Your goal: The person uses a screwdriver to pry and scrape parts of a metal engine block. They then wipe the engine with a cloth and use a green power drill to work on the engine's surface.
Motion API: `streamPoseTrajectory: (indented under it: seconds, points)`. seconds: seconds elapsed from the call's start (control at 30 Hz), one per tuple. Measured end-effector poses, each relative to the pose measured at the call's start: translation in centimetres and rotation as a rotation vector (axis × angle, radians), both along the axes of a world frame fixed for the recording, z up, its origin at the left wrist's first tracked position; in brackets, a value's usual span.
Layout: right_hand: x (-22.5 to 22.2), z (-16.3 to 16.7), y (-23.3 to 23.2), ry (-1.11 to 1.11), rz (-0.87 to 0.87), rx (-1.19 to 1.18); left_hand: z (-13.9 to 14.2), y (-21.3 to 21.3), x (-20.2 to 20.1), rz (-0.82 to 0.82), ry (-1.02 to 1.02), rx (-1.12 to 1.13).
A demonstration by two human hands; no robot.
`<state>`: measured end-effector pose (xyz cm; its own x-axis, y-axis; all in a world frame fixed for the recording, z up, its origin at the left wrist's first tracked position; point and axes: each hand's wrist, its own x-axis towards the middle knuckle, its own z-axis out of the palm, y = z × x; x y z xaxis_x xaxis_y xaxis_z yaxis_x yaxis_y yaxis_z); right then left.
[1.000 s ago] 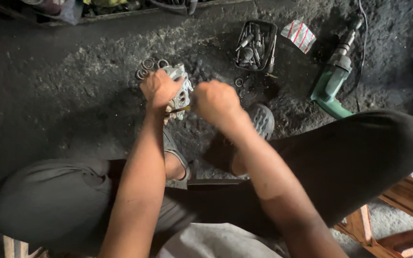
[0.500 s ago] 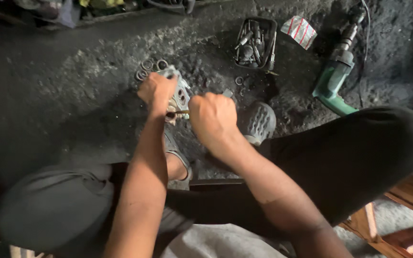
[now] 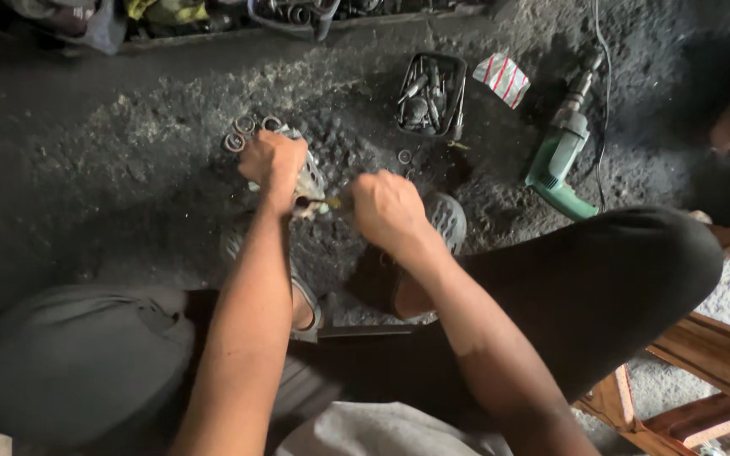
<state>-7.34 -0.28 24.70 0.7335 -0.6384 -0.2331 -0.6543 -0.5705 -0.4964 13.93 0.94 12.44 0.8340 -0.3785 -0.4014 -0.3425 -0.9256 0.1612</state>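
Observation:
My left hand (image 3: 274, 165) presses down on a grey cast metal part (image 3: 308, 179) that lies on the dirty black ground. My right hand (image 3: 388, 209) is closed round a tool with a yellowish handle (image 3: 331, 203), and the tool's tip points left at the near edge of the metal part. Most of the tool is hidden inside my fist. Several metal rings (image 3: 245, 132) lie just beyond my left hand. My knees are bent on either side, and a grey sandal (image 3: 448, 218) shows beside my right hand.
A black tray of sockets and bits (image 3: 431, 95) stands beyond my hands, with a red-striped white packet (image 3: 502, 78) to its right. A green corded drill (image 3: 561, 160) lies at the right. Wooden furniture legs (image 3: 720, 355) are at the lower right. Clutter lines the far edge.
My right hand has drawn back toward me and to the left, bringing the tool up to the metal part. My left hand has stayed on the part.

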Motion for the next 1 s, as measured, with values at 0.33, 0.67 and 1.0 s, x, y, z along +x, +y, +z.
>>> streamPoseTrajectory:
  seconds: [0.33,0.67,1.0]
  points:
    - [-1.3,-5.2,-2.3,-0.1,-0.075,0.331,0.8,1.0,2.7,0.036,0.131,0.104]
    - [0.5,-1.3,5.3,-0.013,-0.301,0.146,-0.5,1.4,4.0,0.094,0.141,0.093]
    - [0.9,-1.2,6.6,-0.075,-0.148,-0.182,-2.6,1.1,3.2,0.145,0.099,0.08]
